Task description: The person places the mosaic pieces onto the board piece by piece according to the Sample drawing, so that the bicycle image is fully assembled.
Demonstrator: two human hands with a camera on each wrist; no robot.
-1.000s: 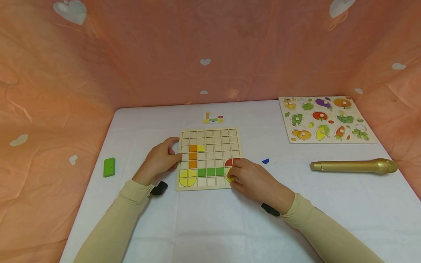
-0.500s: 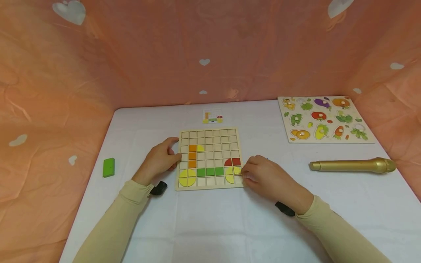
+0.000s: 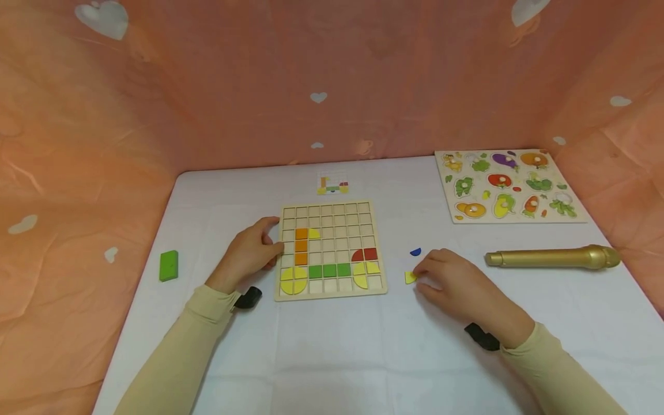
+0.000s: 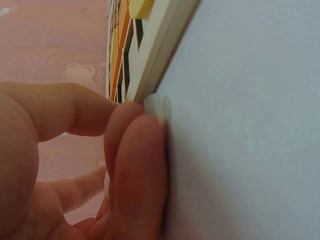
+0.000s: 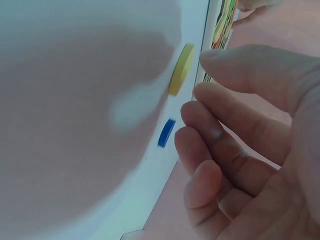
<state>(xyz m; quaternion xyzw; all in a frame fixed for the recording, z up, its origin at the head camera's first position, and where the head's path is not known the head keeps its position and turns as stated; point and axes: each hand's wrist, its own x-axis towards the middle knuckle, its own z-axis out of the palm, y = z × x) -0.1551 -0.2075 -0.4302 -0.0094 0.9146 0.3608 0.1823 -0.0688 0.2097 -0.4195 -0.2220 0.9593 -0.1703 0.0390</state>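
Note:
A wooden grid board (image 3: 336, 236) lies mid-table, with flat orange squares (image 3: 301, 246), green squares (image 3: 329, 270), red pieces (image 3: 370, 253) and yellow quarter-circles (image 3: 294, 280) set in its cells. My left hand (image 3: 251, 249) touches the board's left edge with thumb and index finger; the other fingers rest low by the rim. To the right of the board, my right hand (image 3: 461, 288) hovers with loosely bent fingers at a loose yellow quarter-circle (image 5: 182, 70) on the cloth. No grip on that piece shows in the right wrist view. A blue rounded piece (image 3: 415, 252) lies just beyond it.
Behind the board lies a small pattern card (image 3: 332, 183). A vegetable puzzle board (image 3: 510, 187) sits at the back right, and a gold microphone-shaped object (image 3: 552, 257) lies in front of it. At far left is a green block (image 3: 168, 266). Curtains enclose the table.
My right hand has moved right, off the board's lower right corner, to the cloth by the loose yellow quarter-circle, uncovering the board's yellow pieces. My left hand stays at the board's edge.

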